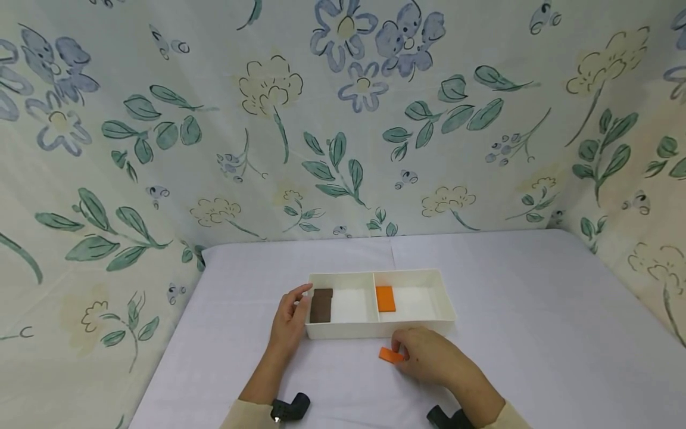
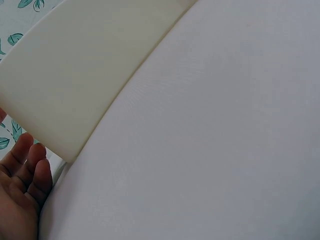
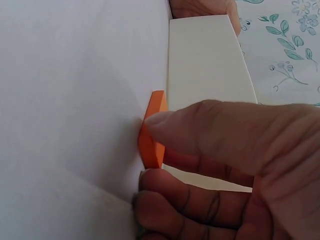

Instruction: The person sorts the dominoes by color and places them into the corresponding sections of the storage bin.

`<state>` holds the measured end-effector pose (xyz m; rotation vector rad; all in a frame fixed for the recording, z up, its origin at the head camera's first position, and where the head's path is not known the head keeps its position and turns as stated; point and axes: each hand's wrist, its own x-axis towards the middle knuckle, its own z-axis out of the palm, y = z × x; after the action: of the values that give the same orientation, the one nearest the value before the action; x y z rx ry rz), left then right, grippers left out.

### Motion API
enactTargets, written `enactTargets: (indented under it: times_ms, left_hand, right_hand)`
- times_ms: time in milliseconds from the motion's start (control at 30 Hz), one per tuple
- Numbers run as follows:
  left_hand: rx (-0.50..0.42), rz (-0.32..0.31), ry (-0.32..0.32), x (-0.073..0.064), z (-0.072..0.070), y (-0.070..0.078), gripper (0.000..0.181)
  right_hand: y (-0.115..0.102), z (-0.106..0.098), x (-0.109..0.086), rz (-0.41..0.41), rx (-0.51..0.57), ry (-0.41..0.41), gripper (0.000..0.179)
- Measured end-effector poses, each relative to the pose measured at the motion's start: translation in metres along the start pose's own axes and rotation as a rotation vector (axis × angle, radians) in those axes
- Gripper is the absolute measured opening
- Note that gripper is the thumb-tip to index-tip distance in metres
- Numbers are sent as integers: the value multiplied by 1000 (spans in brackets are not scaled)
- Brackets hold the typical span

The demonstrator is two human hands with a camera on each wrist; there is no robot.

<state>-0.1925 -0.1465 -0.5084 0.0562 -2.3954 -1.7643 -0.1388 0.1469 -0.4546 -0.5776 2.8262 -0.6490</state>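
Note:
A long white two-compartment box point(image 1: 343, 331) stands on the table. My left hand point(image 1: 289, 322) rests at its left end, a fingertip at the rim, the other fingers loosely bent beside the end wall in the left wrist view. In front of the box, my right hand point(image 1: 429, 356) pinches a flat orange block point(image 3: 154, 135) between thumb and fingers, close over the cloth. Another orange block point(image 1: 385, 299) lies in the right compartment against the divider. Dark brown blocks point(image 1: 321, 307) lie at the left end of the left compartment.
A white cloth point(image 1: 514, 333) covers the table. Behind and at the sides hangs a flowered curtain point(image 1: 343, 119). Black wrist devices point(image 1: 292, 408) sit on both forearms, near beige sleeves point(image 1: 248, 415).

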Motion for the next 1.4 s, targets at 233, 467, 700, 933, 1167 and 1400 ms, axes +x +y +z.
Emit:
enactTargets:
  times_ms: [233, 467, 700, 933, 1167, 1400]
  left_hand:
    - [-9, -5, 0, 0, 0, 0, 32]
    - [-11, -10, -3, 0, 0, 0, 31]
    - [-2, -7, 2, 0, 0, -2, 31]
    - [-13, -14, -4, 1, 0, -2, 32]
    - [-15, -12, -4, 1, 0, 0, 32]
    - [-13, -15, 3, 1, 0, 0, 32]
  right_hand:
    - [-1, 1, 0, 18, 20, -10, 23]
    - [-4, 1, -1, 56, -7, -29, 22]
    - [-9, -10, -4, 8, 89, -85, 19]
    - [-18, -31, -6, -99, 186, -17, 14]
    - [-8, -50, 0, -24, 240, 194, 16]
    - [16, -65, 23, 56, 135, 175, 17]
